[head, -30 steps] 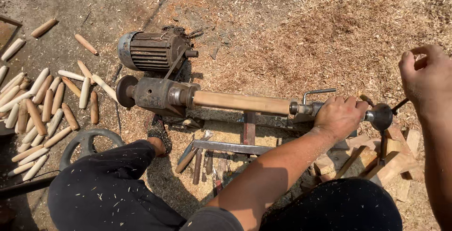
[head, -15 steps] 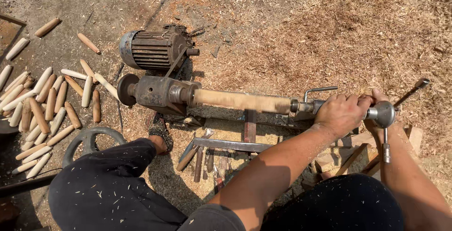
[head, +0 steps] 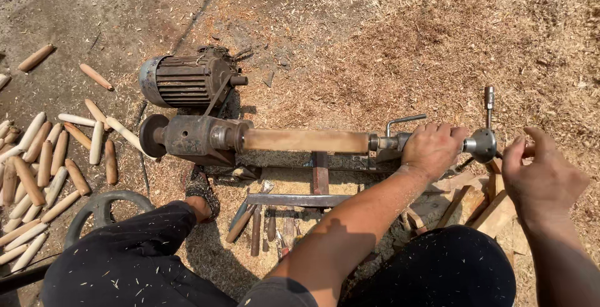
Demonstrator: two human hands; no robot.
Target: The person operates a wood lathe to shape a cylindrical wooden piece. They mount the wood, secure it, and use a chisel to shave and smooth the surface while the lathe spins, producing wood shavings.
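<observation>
A pale round wooden blank (head: 305, 140) is mounted lengthwise in a small ground-level lathe, between the rusty headstock (head: 187, 137) and the tailstock. My left hand (head: 432, 149) is clamped over the tailstock, just right of the blank's end. Beside the round metal hub of the tailstock crank (head: 482, 145), my right hand (head: 539, 177) has its fingers curled on the lower part of the crank. One crank handle (head: 489, 102) sticks straight up. My legs in dark trousers (head: 144, 257) flank the lathe.
A ribbed electric motor (head: 187, 80) lies behind the headstock. Several turned wooden pegs (head: 37, 160) are spread at the left. Chisels (head: 256, 226) lie under the flat tool-rest bar (head: 300, 199). Wood offcuts (head: 494, 210) sit under the tailstock, and a metal ring (head: 100, 210) lies by my left leg. Sawdust covers the ground.
My right hand came down from the upper right to the crank and turned it. The handle that pointed down now points up. My left hand stayed on the tailstock.
</observation>
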